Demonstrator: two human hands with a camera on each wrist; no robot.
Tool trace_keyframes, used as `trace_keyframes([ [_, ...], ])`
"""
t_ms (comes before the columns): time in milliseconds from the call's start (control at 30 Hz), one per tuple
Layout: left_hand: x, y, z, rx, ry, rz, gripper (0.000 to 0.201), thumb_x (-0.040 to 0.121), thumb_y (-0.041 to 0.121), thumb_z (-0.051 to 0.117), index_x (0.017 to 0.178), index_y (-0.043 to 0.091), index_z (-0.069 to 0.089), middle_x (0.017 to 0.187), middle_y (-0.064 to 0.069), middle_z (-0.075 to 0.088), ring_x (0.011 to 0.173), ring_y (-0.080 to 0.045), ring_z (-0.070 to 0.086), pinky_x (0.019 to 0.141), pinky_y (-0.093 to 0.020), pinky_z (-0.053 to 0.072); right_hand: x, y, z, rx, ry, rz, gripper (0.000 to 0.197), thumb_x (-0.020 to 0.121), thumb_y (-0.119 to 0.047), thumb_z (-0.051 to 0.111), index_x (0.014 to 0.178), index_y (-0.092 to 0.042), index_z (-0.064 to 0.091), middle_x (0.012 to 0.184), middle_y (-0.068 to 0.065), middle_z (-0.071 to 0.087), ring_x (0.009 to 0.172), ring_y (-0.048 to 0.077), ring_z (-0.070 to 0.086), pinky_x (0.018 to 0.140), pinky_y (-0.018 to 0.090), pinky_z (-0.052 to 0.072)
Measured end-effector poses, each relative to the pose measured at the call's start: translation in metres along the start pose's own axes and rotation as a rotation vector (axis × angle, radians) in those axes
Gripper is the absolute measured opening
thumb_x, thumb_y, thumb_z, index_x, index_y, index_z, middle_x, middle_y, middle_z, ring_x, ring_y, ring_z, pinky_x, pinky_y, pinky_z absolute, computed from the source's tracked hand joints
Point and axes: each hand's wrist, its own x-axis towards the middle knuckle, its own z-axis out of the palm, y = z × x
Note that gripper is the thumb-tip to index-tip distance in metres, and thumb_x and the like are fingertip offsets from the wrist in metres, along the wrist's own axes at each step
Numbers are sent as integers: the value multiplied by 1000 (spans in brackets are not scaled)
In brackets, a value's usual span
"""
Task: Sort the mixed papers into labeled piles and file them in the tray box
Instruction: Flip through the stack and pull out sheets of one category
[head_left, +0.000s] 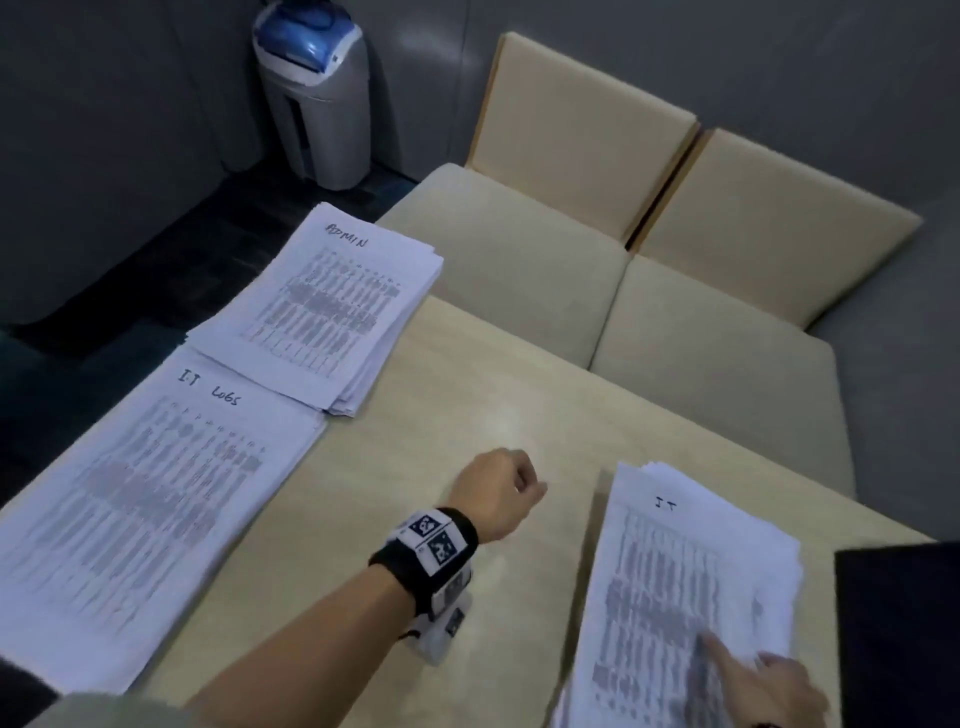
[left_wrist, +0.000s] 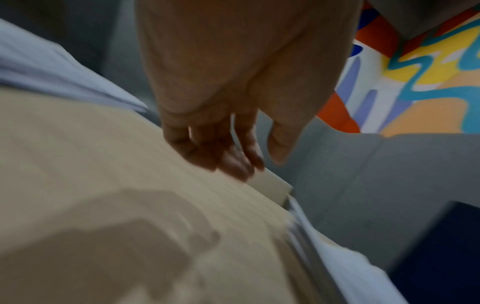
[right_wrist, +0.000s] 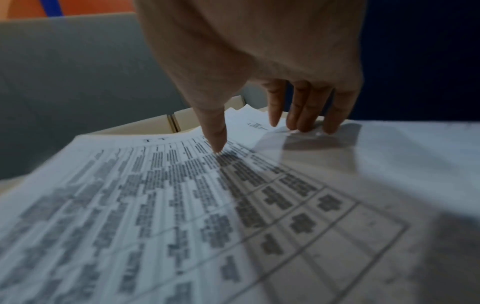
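Note:
Three stacks of printed sheets lie on the beige table (head_left: 467, 395). One is marked "ADMIN" (head_left: 332, 306) at the far left, one "IT LOGS" (head_left: 145, 509) at the near left, and one "IT" (head_left: 675, 587) at the near right. My left hand (head_left: 519, 486) hovers over the bare middle of the table, its fingers (left_wrist: 233, 162) hanging loosely curled and holding nothing. My right hand (head_left: 737, 654) rests on the IT pile (right_wrist: 182, 205). Its thumb tip presses the top sheet and its straight fingers (right_wrist: 303, 123) touch the pile's right edge.
A dark box-like object (head_left: 898, 623) stands right of the IT pile at the table's right edge. Beige cushioned seats (head_left: 519, 260) line the far side. A grey and blue bin (head_left: 317, 93) stands on the floor at the back left.

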Motion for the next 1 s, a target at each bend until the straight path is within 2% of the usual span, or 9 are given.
trace_keyframes([
  [33,-11,9,24,-15,-77,-5,23,92,44,59,90,21,63,93,2,66,86,-19,63,75,-32,51,-89,-35,-63,23,5,-75,107,50,-88,54,121,-7,56,128,29,53,112,39,59,103,49,41],
  [67,-20,16,46,-27,-120,-32,25,92,46,59,90,21,63,93,3,67,86,-18,63,77,-33,52,-114,-40,-75,57,-73,-100,95,54,-76,65,113,-1,57,116,24,60,105,37,60,94,43,47],
  [167,-38,29,94,4,-124,-115,28,93,46,57,96,19,64,95,1,68,87,-18,63,79,-33,53,-116,-33,-91,202,-129,-162,60,69,-47,81,100,-5,51,100,17,60,85,29,55,77,34,46],
  [300,-47,42,124,86,-29,-134,30,94,45,56,97,15,63,94,-2,68,82,-19,60,72,-28,47,-103,-13,-90,334,-94,-390,24,83,-22,74,82,-11,53,73,6,55,72,28,50,66,33,37],
  [433,-47,46,137,137,57,-147,25,93,41,58,85,17,58,84,-1,64,75,-20,57,63,-26,41,-91,9,-91,475,-113,-563,46,94,-24,61,60,-12,33,58,2,30,57,20,31,55,34,27],
  [567,-47,48,146,80,111,-160,28,89,40,65,72,19,56,75,1,65,69,-19,58,58,-26,40,-84,28,-100,450,-156,-570,45,100,-31,47,60,-12,42,60,3,42,60,20,41,59,32,33],
  [733,-46,51,143,53,95,-99,36,87,35,69,60,24,49,61,8,54,59,-13,50,54,-25,34,-71,34,-110,438,-144,-529,14,85,-22,72,86,-12,62,78,4,65,80,25,59,74,30,44],
  [833,-48,48,140,135,84,-102,38,91,30,63,58,23,45,58,8,51,57,-14,49,53,-24,34,-69,29,-111,446,-176,-513,22,80,-23,78,93,-21,60,85,0,65,86,23,60,81,30,45],
  [1000,-52,35,133,175,92,-196,46,97,28,56,55,19,39,52,5,43,55,-19,46,55,-24,36,-58,24,-109,357,-326,-414,26,77,-7,67,61,-14,48,63,5,52,63,24,49,62,31,39],
])
